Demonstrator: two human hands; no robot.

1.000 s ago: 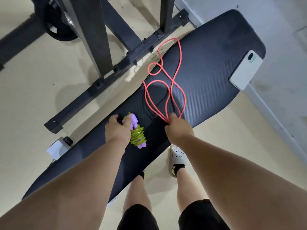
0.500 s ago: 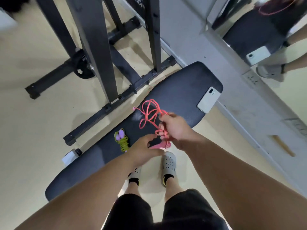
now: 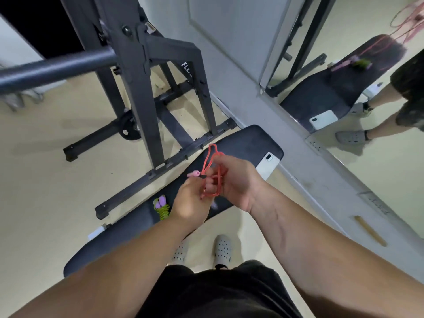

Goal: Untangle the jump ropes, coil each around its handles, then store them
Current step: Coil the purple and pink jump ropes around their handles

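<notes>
Both left grip (image 3: 192, 201) and right grip (image 3: 236, 180) tight on rope (image 3: 209, 157), over bench (image 3: 243, 143) by mirror (image 3: 376, 171).

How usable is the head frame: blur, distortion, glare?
Head view: motion blur smears the left hand, the pink handle and the red rope; the right hand reads sharper. Wide-angle stretch swells the lower corners. Light is soft and even, no hard glare; the mirror at right doubles the bench.
</notes>
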